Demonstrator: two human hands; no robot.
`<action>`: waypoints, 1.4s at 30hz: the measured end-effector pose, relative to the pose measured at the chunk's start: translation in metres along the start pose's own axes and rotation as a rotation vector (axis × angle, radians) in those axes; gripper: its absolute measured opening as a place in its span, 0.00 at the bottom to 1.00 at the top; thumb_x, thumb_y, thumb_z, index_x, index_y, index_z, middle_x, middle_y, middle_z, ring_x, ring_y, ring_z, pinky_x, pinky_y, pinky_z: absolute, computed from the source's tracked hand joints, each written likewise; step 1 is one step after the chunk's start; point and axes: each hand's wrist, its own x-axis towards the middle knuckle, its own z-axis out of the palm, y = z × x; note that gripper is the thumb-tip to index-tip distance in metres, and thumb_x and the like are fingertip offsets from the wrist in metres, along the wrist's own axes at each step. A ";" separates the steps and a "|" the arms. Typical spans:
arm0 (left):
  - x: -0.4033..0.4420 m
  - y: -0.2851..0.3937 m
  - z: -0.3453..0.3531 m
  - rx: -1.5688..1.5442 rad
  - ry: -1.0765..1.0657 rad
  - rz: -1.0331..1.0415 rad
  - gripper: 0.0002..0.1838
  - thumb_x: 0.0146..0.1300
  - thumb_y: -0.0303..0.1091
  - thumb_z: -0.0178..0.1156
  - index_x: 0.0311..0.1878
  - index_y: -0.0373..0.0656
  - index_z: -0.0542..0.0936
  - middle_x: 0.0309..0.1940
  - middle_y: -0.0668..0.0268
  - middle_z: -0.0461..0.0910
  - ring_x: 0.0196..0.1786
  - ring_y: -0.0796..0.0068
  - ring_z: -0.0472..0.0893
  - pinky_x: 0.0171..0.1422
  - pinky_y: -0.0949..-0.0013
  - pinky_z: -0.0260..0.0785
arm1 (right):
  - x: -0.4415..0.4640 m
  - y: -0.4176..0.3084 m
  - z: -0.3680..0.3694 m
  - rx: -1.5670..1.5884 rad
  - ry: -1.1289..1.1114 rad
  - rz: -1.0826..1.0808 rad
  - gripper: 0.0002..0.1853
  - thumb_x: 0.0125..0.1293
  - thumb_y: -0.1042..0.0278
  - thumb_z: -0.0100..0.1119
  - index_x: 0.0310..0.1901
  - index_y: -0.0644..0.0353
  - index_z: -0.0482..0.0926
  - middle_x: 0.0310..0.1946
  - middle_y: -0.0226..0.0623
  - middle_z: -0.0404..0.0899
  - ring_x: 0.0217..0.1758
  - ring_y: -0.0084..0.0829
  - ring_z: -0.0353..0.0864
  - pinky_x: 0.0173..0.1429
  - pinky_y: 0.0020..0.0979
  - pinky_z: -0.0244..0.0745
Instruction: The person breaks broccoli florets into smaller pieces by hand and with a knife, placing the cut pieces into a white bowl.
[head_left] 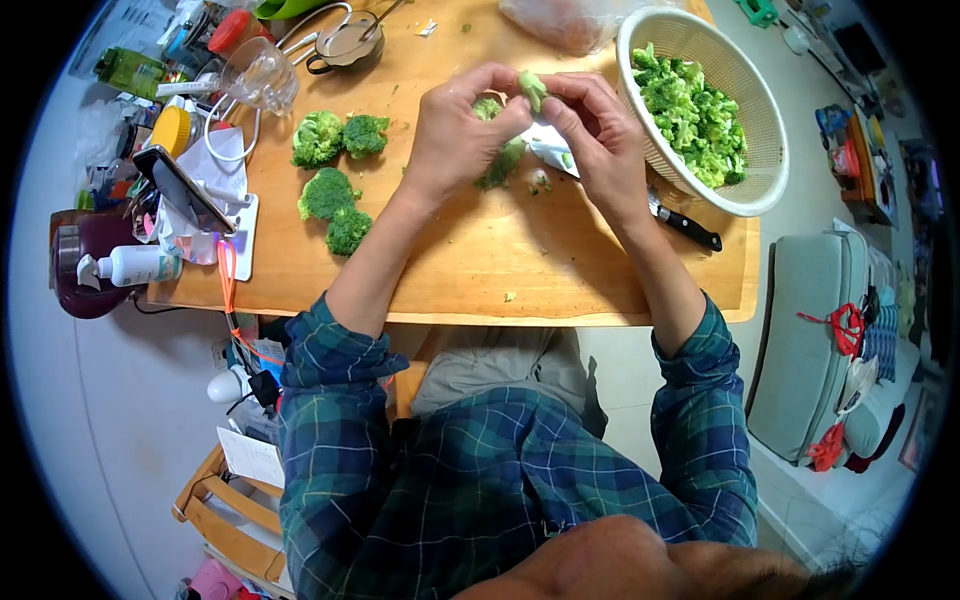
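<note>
My left hand (462, 128) and my right hand (602, 135) meet above the wooden table, both pinching a pale green piece of broccoli stem (533, 90). Below and between them lie more broccoli pieces (505, 163), partly hidden by my left hand. A knife with a black handle (690, 229) rests under my right wrist, its blade partly covered. To the left of my left hand sit several broccoli florets (327, 194) in two groups. Right of my right hand stands a cream plastic colander (768, 150) holding many small cut broccoli florets (695, 112).
A clear plastic bag (565, 22) lies at the far edge. At the left are a glass cup with a brown drink (348, 45), a propped phone (185, 188), a white pump bottle (140, 266) and jars. The wooden table (450, 290) ends just before my body.
</note>
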 end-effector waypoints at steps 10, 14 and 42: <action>0.007 0.006 -0.017 -0.905 -0.204 -0.376 0.08 0.59 0.32 0.54 0.39 0.40 0.74 0.27 0.70 0.73 0.16 0.89 0.62 0.17 0.86 0.52 | 0.003 -0.010 -0.006 0.498 -0.068 0.315 0.15 0.69 0.64 0.55 0.49 0.66 0.75 0.40 0.32 0.78 0.40 0.20 0.77 0.48 0.23 0.73; 0.006 0.010 -0.012 -0.781 -0.162 -0.422 0.11 0.60 0.38 0.50 0.40 0.42 0.74 0.31 0.68 0.74 0.15 0.89 0.62 0.16 0.85 0.52 | 0.002 -0.009 -0.005 0.358 0.019 0.202 0.13 0.65 0.66 0.60 0.47 0.65 0.74 0.37 0.31 0.77 0.39 0.19 0.77 0.48 0.23 0.74; 0.040 0.078 0.021 -0.463 -0.014 0.004 0.10 0.67 0.36 0.57 0.44 0.39 0.76 0.24 0.76 0.69 0.21 0.88 0.63 0.22 0.82 0.50 | -0.170 -0.080 -0.117 -0.639 0.110 0.203 0.06 0.69 0.69 0.51 0.42 0.62 0.73 0.30 0.36 0.72 0.31 0.27 0.74 0.38 0.26 0.72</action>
